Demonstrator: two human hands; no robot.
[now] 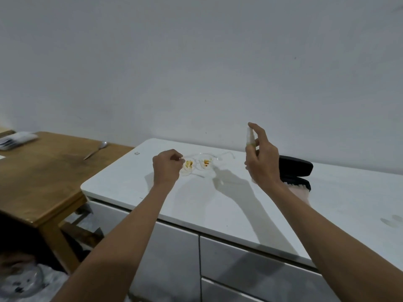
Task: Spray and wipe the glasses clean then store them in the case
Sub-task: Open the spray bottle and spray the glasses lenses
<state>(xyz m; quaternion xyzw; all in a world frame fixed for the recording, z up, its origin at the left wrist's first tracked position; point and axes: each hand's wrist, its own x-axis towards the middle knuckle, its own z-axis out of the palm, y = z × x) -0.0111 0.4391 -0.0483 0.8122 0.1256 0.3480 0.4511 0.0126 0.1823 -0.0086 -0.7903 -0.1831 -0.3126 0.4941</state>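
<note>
With the left hand (166,165) pinching the stained clear-framed glasses (197,165) near the white counter's (218,205) back edge, the right hand (262,162), gripping the spray bottle (250,137), should aim its nozzle squarely at both lenses.

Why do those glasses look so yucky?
The glasses, pinched by the left hand above the white counter, have yellow-orange blobs stuck on both lenses. The right hand holds a spray bottle nearby.

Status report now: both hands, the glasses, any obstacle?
Left hand pinches glasses, lenses stained yellow. Right hand holds spray bottle, finger on top. Case open behind. Nothing in the way.
</note>
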